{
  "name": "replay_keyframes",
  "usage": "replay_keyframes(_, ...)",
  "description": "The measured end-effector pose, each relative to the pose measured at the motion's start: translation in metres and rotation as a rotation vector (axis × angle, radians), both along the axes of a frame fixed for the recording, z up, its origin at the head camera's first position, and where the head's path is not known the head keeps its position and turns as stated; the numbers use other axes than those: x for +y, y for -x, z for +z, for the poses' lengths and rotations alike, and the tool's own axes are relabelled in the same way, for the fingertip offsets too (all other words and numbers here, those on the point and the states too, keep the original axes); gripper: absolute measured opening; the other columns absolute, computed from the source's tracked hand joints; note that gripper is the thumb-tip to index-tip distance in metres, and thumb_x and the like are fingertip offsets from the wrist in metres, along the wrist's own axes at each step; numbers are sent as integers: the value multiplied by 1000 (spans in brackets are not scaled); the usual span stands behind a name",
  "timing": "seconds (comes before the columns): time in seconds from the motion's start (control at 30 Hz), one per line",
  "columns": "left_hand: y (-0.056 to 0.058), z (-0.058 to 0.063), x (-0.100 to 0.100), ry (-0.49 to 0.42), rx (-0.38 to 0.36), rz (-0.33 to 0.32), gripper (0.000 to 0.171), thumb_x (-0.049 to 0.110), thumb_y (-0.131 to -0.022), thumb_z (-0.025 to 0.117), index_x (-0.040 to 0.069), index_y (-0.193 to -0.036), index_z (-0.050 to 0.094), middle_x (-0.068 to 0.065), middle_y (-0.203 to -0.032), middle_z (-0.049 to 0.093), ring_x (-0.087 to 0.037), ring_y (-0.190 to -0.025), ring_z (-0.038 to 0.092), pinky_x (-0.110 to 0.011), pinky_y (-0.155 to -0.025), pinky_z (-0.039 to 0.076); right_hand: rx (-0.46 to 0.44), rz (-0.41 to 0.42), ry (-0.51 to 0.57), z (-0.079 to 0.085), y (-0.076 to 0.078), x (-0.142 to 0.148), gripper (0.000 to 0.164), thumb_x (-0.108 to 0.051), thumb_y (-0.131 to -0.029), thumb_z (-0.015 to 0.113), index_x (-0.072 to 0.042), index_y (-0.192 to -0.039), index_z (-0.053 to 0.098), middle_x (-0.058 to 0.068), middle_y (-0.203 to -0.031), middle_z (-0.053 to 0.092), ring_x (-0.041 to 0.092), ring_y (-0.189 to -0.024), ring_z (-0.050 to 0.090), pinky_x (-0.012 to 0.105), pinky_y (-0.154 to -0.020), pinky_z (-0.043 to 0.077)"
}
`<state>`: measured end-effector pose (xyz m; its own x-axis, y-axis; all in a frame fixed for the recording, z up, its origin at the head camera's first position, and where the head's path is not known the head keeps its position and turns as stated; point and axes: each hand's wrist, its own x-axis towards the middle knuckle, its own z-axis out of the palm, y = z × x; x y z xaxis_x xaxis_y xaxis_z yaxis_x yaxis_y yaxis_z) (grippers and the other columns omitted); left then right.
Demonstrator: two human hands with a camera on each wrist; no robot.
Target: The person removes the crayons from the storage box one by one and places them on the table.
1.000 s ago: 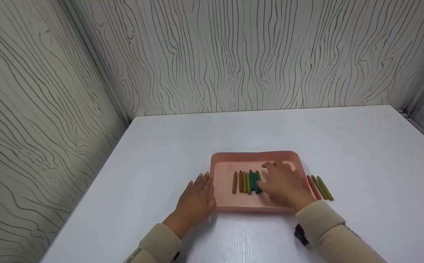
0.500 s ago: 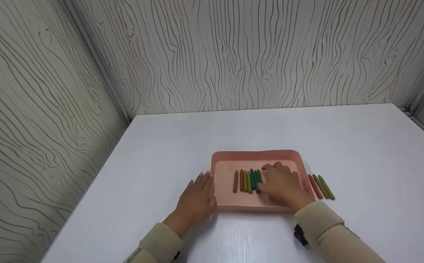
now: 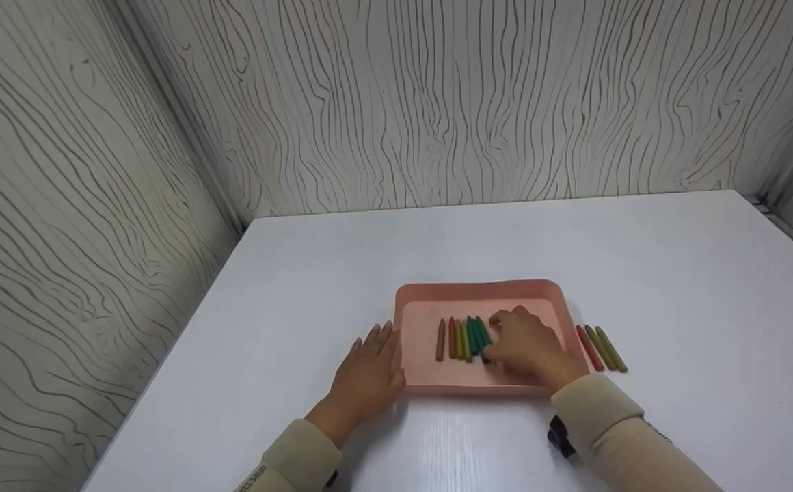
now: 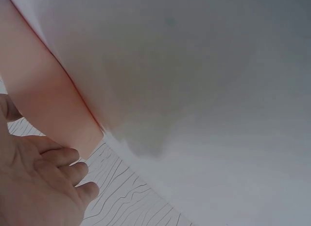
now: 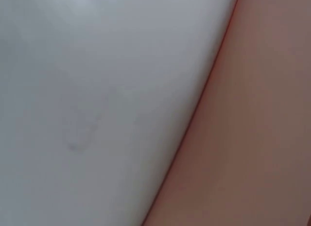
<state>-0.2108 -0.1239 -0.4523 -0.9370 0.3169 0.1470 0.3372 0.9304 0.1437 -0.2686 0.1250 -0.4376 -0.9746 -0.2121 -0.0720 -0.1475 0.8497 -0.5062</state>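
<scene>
A pink tray (image 3: 431,374) sits on the white table, holding a row of crayons: a brown one (image 3: 440,340) slightly apart at the left, then a red one (image 3: 452,337), yellowish ones (image 3: 463,340) and dark green ones (image 3: 473,336). My left hand (image 3: 364,374) rests with extended fingers against the tray's left side; the left wrist view shows the fingers (image 4: 73,172) by the tray wall (image 4: 53,90). Inside the tray, my right hand (image 3: 526,342) is bent over the floor, its thumb touching the lower end of the rightmost green crayon. Its palm side is hidden.
Beyond the tray's right side, a red crayon (image 3: 590,348) and two olive-yellow crayons (image 3: 611,348) lie on the table (image 3: 328,266). Wood-patterned panels (image 3: 437,102) stand behind and at the left. The right wrist view shows only tabletop and the tray's outer wall (image 5: 243,129).
The upper ends of the rightmost green crayons have shifted left, so they now slant. My right hand's fingers have lowered slightly. The left hand stays against the tray.
</scene>
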Motion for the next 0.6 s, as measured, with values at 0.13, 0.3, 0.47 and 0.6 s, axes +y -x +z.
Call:
replay_keyframes(0.13,0,1,1,14,4,-7,54,27,-86,39,2,-133,29,-9,-138,25,-26,-125,21,-44,-97,21,-22,-7,20,-1,1,-3,51,-22,-66,66,-3,-112,55,9,-102,49,20,-77,44,32,-63,39)
replay_keyframes(0.3,0,2,1,42,-11,-10,54,26,-87,36,1,-134,27,-9,-139,24,-26,-126,19,-43,-98,19,-9,-9,20,-1,1,-6,48,-21,-65,69,-3,-107,57,6,-90,49,19,-72,46,34,-62,42)
replay_keyframes(0.47,0,2,1,36,-13,-12,54,26,-87,36,1,-134,27,-9,-139,23,-26,-126,19,-43,-98,19,-24,-16,63,-3,2,-4,45,-18,-65,68,-3,-106,56,6,-91,53,19,-74,47,35,-64,43)
replay_keyframes(0.6,0,2,1,47,-2,-8,54,27,-87,36,2,-134,27,-9,-139,24,-26,-126,19,-43,-98,20,-46,-9,124,-5,3,-1,44,-15,-66,66,-3,-107,55,7,-91,56,20,-75,48,33,-63,43)
